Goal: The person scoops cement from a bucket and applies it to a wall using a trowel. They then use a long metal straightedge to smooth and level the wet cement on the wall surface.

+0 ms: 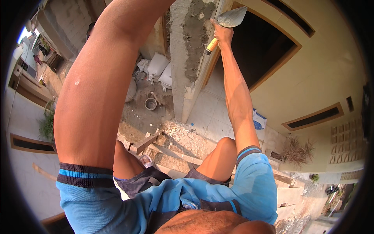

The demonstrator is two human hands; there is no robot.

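Note:
My right hand (223, 34) grips a trowel, with its grey metal blade (233, 16) above the fist and its yellow-and-black handle (211, 46) poking out below. It is raised beside a grey concrete column (181, 58), which carries a long, rough patch of darker mortar (194, 46). My left arm (97, 97) reaches up past the top edge of the head view, so the hand at its end is hidden.
A wood-framed dark opening (265, 46) is right of the column. Down below are white sacks (157, 64), a bucket (150, 103), rubble (177, 132) and wooden planks (146, 142) near my knees. A small distant person (37, 59) shows at far left.

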